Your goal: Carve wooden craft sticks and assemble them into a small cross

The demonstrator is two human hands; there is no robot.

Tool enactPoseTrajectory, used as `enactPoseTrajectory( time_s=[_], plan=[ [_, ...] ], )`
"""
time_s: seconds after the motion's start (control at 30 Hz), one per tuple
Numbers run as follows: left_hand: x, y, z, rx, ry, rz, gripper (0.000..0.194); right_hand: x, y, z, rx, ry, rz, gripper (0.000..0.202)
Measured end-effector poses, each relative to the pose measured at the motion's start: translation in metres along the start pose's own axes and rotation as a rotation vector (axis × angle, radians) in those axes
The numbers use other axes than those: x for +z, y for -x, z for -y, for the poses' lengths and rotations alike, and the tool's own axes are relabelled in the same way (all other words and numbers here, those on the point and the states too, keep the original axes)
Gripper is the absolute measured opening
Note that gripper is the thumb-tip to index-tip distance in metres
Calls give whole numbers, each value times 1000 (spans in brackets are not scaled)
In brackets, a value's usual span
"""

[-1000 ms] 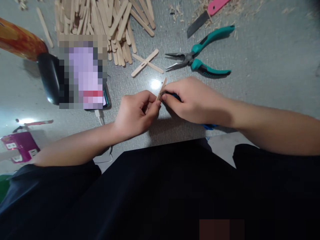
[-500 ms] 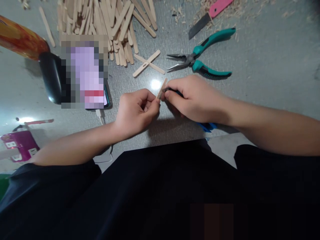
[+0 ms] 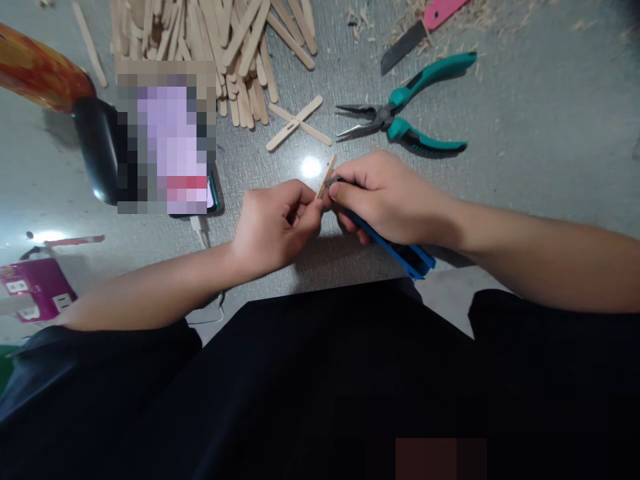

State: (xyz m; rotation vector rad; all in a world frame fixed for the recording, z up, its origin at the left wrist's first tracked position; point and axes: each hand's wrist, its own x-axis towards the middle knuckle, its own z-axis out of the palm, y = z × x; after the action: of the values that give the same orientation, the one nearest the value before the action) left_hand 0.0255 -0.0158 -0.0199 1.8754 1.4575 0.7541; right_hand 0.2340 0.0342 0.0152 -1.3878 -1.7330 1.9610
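Between the thumb and fingers of my left hand (image 3: pixel 280 220) is a thin wooden stick (image 3: pixel 327 173), tilted up to the right. My right hand (image 3: pixel 383 197) is closed around a blue-handled cutter (image 3: pixel 385 241), whose dark tip is against the stick. The cutter's handle sticks out below my palm. Just above the hands, two crossed wooden sticks (image 3: pixel 297 123) lie on the table, with a small slot near the middle of one. Teal-handled pliers (image 3: pixel 384 117) lie spread beyond my right hand.
A pile of wooden sticks (image 3: pixel 245 53) lies at the top. At the left are a blurred phone (image 3: pixel 215 193), a black object (image 3: pixel 100 150), an orange patterned object (image 3: pixel 43 67) and a purple socket block (image 3: pixel 43 290). A pink-handled blade (image 3: pixel 406 45) lies among shavings at the upper right.
The cutter in my right hand has turned, so more of its blue handle shows below the palm. My left hand still holds the stick in nearly the same place.
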Motion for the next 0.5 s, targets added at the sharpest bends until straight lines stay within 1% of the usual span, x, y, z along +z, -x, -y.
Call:
enactPoseTrajectory(
  time_s=[0.17, 0.27, 0.33, 0.43, 0.5],
  plan=[
    [0, 4, 1, 92, -133, -2, 21, -2, 0, -4, -18, 22, 34, 39],
    [0, 5, 2, 100, -150, -23, 20, -7, -1, -3, -38, 13, 78, 37],
    [0, 3, 3, 98, -75, -35, 20, -9, -2, -2, -27, -14, 96, 34],
    [-1, -2, 4, 98, 96, -31, 25, -12, -3, 0, 11, -61, 86, 30],
    [-2, -4, 5, 83, 163, -23, 27, -14, -4, 0, 16, -82, 90, 29]
  ],
)
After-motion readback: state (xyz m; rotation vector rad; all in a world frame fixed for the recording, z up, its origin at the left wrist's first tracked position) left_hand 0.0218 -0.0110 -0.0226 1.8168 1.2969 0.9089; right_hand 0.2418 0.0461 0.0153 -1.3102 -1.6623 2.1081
